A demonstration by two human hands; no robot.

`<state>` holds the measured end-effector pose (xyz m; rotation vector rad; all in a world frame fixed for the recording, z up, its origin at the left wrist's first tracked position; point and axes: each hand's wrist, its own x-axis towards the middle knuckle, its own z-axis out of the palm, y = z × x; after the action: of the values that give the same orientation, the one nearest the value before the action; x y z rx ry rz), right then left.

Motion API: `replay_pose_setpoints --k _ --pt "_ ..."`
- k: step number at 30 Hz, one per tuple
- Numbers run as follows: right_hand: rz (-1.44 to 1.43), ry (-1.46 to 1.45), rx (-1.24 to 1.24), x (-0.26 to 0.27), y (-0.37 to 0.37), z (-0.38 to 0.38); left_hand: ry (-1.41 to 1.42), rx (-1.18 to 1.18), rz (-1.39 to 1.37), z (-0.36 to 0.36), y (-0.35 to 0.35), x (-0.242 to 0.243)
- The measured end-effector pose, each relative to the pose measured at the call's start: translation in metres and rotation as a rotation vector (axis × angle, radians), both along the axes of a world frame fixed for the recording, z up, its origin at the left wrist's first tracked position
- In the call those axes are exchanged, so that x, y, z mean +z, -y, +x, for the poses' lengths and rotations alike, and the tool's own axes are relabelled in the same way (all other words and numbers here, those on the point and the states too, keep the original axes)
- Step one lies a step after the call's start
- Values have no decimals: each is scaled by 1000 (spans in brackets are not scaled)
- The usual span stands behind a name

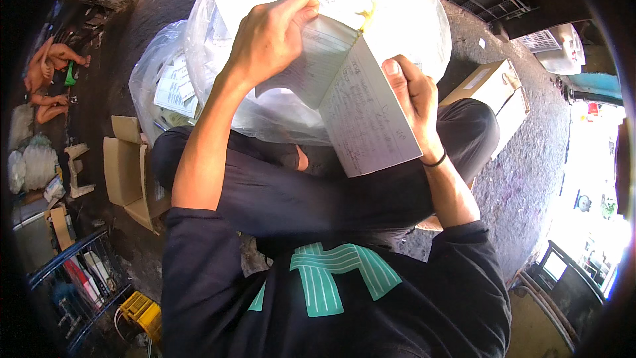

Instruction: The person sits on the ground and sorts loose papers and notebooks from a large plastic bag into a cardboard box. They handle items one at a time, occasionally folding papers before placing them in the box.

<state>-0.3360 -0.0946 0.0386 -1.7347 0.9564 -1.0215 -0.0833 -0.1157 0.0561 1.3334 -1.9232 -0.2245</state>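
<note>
A thin notebook with handwritten pages is spread between my hands, above my crossed legs. My left hand pinches the upper edge of its left-hand leaves, which bend towards me. The thumb of my right hand presses on the right-hand page near its outer edge, with the fingers behind. Frayed yellow material sticks out at the top of the spine. Directly behind the notebook sits a large clear plastic bag filled with loose papers, its right part washed out by bright light.
A smaller plastic bag of papers stands at the left. Nearby is an open cardboard box; another cardboard box lies beyond my right knee. Doll parts, a blue metal rack and a yellow plastic object line the left side.
</note>
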Motion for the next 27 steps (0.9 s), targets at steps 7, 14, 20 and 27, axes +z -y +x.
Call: replay_pose_setpoints --k 7,14,20,27 --pt "-4 7 -29 -11 10 12 -92 -15 -9 7 23 -36" --pt "-134 -111 -105 -23 18 13 -211 -25 -52 3 36 -61" --pt "-121 -145 -131 -16 11 22 -165 51 -99 10 24 -56" --pt "271 22 92 -8 37 -17 64 76 -390 -24 -30 24"
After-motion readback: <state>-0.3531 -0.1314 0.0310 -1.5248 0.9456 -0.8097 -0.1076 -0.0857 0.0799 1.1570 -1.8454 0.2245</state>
